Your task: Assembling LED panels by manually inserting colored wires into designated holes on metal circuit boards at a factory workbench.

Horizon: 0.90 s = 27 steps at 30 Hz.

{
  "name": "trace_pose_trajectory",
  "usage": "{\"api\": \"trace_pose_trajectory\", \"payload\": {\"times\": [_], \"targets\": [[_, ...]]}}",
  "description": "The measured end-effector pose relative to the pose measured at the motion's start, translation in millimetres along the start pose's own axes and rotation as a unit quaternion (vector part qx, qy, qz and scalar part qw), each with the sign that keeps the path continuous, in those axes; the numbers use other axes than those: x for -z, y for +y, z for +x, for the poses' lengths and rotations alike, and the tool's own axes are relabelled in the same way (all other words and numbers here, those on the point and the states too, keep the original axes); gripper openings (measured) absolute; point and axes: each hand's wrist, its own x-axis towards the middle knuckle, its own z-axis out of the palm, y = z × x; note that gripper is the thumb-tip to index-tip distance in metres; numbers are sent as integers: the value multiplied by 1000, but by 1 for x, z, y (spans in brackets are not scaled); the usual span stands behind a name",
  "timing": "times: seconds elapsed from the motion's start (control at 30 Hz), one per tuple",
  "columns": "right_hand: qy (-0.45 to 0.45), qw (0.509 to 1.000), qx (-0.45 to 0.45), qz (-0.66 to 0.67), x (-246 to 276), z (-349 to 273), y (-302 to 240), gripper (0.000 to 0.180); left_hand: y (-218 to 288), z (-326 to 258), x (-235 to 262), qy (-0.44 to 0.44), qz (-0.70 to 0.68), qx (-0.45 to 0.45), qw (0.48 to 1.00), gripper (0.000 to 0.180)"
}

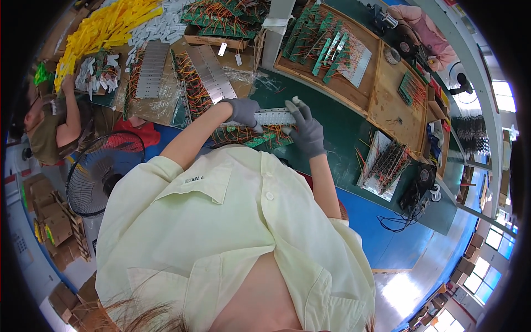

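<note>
A pale metal panel with rows of small holes (274, 117) lies between my two grey-gloved hands, above the near edge of the green bench. My left hand (243, 113) is closed on its left end. At the right end, my right hand (308, 134) grips the panel with thumb and fingers, whose tips are pale. Just below the panel, close to my body, are green circuit boards with orange and red wires (266, 138). My hands and the panel hide part of them.
To the left lie metal panels (153, 69) and wired boards; beyond are yellow strips (105, 30). A wooden tray (362, 94) holds more boards. At right sit a wired bundle (387, 169) and a black device (421, 185). A fan (99, 171) and a co-worker (52, 124) are left.
</note>
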Motion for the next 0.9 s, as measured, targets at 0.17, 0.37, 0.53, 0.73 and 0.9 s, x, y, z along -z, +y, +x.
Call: {"api": "trace_pose_trajectory", "payload": {"times": [0.17,0.37,0.53,0.73,0.9], "targets": [[-47,999,7,-24,3,11,22,60,-1,20,2,-1,25,16,1000,51],[-27,991,-30,126,2,14,23,50,1,23,6,36,68,21,997,52],[-64,903,-221,363,-11,3,62,21,-10,29,5,0,24,22,999,53],[-54,907,-214,359,-9,7,58,16,8,35,-3,193,-129,-127,964,38],[-56,871,-271,405,-5,8,56,18,25,40,-6,216,-175,-116,954,29]]}}
